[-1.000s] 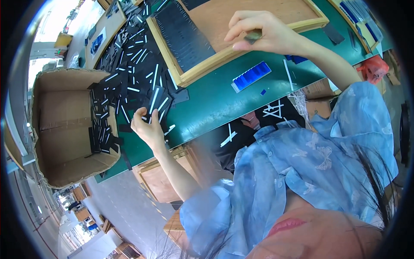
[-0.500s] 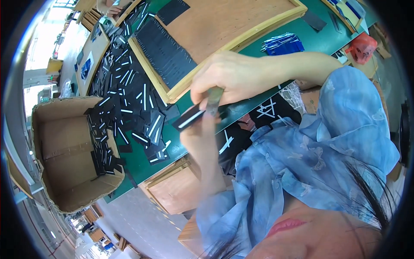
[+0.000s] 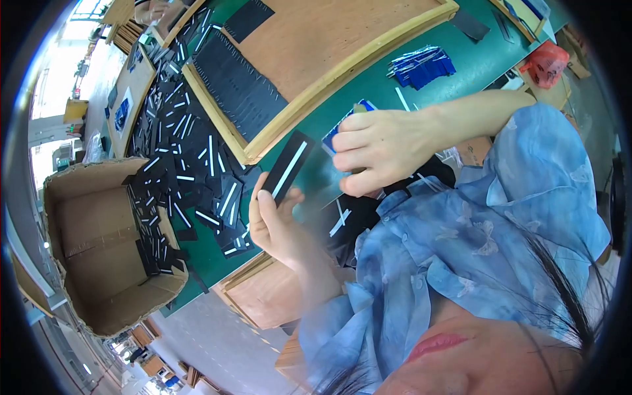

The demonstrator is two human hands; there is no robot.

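Observation:
My left hand (image 3: 280, 230) pinches a black rectangular strip (image 3: 283, 172) with a white stripe along it, held up at a slant over the table's near edge. To its right, my right hand (image 3: 378, 148) is closed, knuckles up. A small blue and silver flat piece (image 3: 332, 137) sticks out past its fingers, with an olive-coloured tip beside it; the rest is hidden in the grip. The two hands are apart. Left of them, a heap of similar black strips (image 3: 191, 141) with white stripes covers the green table (image 3: 316, 181).
A wood-framed board (image 3: 355, 43) holding rows of black pieces lies beyond my hands. A pile of blue, silver-edged pieces (image 3: 421, 66) is to its right. An open cardboard box (image 3: 99, 243) stands at the left. A red plastic bag (image 3: 548, 64) sits far right. Another person's hand (image 3: 155, 10) is at upper left.
My hands have come apart; they were together at the black strip. The right hand has moved right, and a blue piece now shows in it. The strip in my left hand is tilted more upright.

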